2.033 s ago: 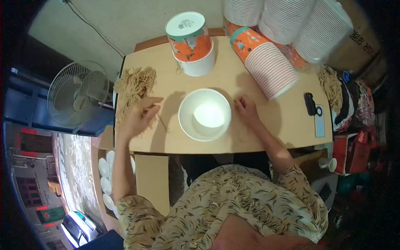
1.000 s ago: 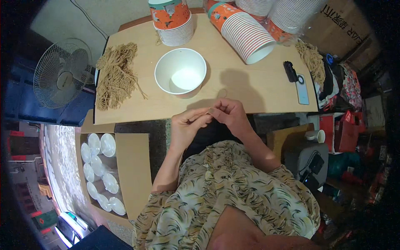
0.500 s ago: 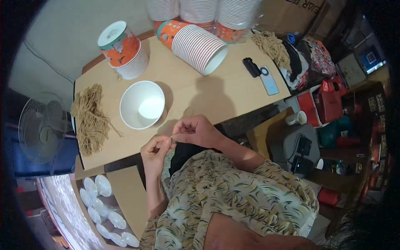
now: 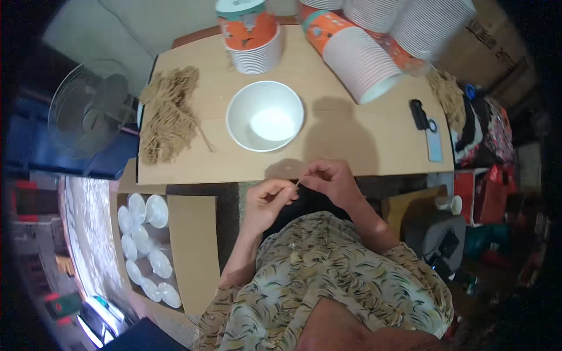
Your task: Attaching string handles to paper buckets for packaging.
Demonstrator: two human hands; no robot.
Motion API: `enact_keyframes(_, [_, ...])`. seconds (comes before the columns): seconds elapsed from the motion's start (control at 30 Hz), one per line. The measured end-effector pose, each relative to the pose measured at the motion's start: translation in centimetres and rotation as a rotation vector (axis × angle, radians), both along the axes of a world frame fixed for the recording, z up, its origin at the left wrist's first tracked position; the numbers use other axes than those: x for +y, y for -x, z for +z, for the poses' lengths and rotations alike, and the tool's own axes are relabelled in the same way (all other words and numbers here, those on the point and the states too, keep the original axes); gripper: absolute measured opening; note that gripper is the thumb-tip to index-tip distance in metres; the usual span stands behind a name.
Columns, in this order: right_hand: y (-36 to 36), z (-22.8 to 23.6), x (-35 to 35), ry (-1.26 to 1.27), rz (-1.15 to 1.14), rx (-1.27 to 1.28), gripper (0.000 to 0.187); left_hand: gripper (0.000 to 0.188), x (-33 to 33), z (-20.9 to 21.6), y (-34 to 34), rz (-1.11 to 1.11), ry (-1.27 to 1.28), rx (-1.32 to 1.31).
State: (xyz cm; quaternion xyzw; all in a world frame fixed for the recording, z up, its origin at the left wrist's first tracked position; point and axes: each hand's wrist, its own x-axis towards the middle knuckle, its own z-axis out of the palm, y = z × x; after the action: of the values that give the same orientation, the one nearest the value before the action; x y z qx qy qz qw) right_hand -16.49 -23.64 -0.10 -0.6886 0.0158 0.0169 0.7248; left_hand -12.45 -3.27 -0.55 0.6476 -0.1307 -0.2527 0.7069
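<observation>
My left hand (image 4: 266, 202) and my right hand (image 4: 328, 178) meet just below the near edge of the wooden table (image 4: 357, 155). Between their fingertips they pinch a short piece of tan string (image 4: 297, 183). A white paper bowl (image 4: 265, 116) stands empty on the table just beyond my hands. A heap of tan string pieces (image 4: 170, 114) lies at the table's left end.
A stack of orange and white paper bowls (image 4: 249, 32) stands behind the white bowl. Long stacks of bowls (image 4: 357, 50) lie at the back right. A phone and a black key fob (image 4: 427, 131) rest at the right. A fan (image 4: 88, 114) stands left, a box of white lids (image 4: 146, 248) below it.
Two seconds ago my hands lay flat on the table beside the bowl. They have since drawn back to the near edge and come together on a piece of string.
</observation>
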Motion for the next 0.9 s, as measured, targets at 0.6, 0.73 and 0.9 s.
enact_keyframes(0.6, [-7.0, 3.3, 0.8, -0.022, -0.153, -0.078, 0.008, 0.020, 3.0, 0.6, -9.0, 0.097, -0.533, -0.970])
enact_keyframes(0.73, [-6.7, 2.1, 1.3, 0.045, -0.188, -0.095, 0.004, 0.025, 2.5, -0.8, -6.6, 0.191, -0.572, -1.111])
enact_keyframes(0.9, [-5.5, -0.1, 1.4, 0.138, -0.145, -0.032, 0.005, 0.033, 2.0, -2.2, -4.5, 0.205, -0.617, -1.171])
